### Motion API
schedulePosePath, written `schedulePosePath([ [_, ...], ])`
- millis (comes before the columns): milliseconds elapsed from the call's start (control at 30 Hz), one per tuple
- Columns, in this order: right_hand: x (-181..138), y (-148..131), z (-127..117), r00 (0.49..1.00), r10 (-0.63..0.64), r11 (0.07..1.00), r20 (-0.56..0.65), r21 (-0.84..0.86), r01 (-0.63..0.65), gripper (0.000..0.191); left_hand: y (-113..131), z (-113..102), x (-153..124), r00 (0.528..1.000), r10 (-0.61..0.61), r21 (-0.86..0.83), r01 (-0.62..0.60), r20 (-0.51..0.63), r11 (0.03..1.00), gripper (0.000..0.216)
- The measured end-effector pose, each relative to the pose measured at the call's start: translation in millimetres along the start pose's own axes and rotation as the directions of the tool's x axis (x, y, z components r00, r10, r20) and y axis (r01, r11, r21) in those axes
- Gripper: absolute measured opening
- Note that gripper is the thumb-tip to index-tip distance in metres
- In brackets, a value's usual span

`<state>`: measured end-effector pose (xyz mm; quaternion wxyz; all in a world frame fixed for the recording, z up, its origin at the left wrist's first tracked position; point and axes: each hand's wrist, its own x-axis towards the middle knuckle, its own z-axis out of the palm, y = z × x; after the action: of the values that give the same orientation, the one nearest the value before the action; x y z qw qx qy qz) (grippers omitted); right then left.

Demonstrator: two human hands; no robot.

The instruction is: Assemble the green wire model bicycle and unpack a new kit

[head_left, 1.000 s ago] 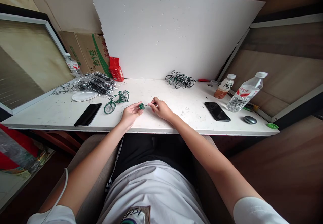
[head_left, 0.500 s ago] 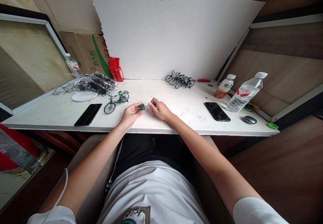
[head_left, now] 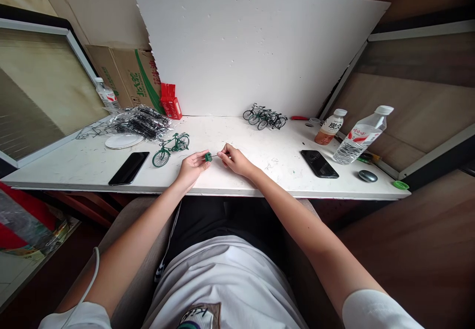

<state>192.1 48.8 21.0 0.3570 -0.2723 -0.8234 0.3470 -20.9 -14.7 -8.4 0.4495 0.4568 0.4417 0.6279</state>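
Observation:
Pinched between the thumb and fingers of my left hand [head_left: 192,167] is a small green block-like part [head_left: 208,157]. My right hand [head_left: 233,160] is closed on a thin dark rod [head_left: 214,156], whose free end points at the green part; whether the tip touches it I cannot tell. Just left of my left hand a green model bicycle [head_left: 171,148] stands on the white table [head_left: 222,130]. Farther back, several dark green model bicycles [head_left: 264,116] are grouped close together near the white foam board [head_left: 245,47].
On the left are a phone [head_left: 129,168], a white round lid [head_left: 123,141], plastic-wrapped black parts [head_left: 143,122] and a red box [head_left: 170,104]. To the right lie another phone [head_left: 319,163], a drink bottle [head_left: 329,130], a water bottle [head_left: 359,138] and a mouse-like oval object [head_left: 367,176].
The green part and the rod have shifted very slightly, and the gap between the two hands looks much the same. Everything on the table stays in place.

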Motion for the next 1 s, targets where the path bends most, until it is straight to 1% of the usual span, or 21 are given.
schedulePosePath([
  [367, -2.5, -7.8, -0.9, 0.999, 0.023, 0.999, 0.032, -0.043, -0.022, 0.034, 0.8, 0.5, -0.9, 1.000, -0.008, 0.019, 0.008, -0.001, 1.000, 0.081],
  [600, -2.4, -5.8, -1.3, 0.998, 0.050, 0.998, 0.048, -0.025, -0.049, 0.035, 3.0, 1.4, -2.1, 1.000, -0.015, 0.037, 0.014, 0.004, 0.999, 0.079],
  [1000, -2.5, -5.5, -3.7, 0.995, 0.069, 0.997, 0.074, -0.046, -0.066, 0.036, 5.3, 1.3, -3.4, 1.000, -0.021, 0.050, 0.020, 0.014, 0.999, 0.078],
])
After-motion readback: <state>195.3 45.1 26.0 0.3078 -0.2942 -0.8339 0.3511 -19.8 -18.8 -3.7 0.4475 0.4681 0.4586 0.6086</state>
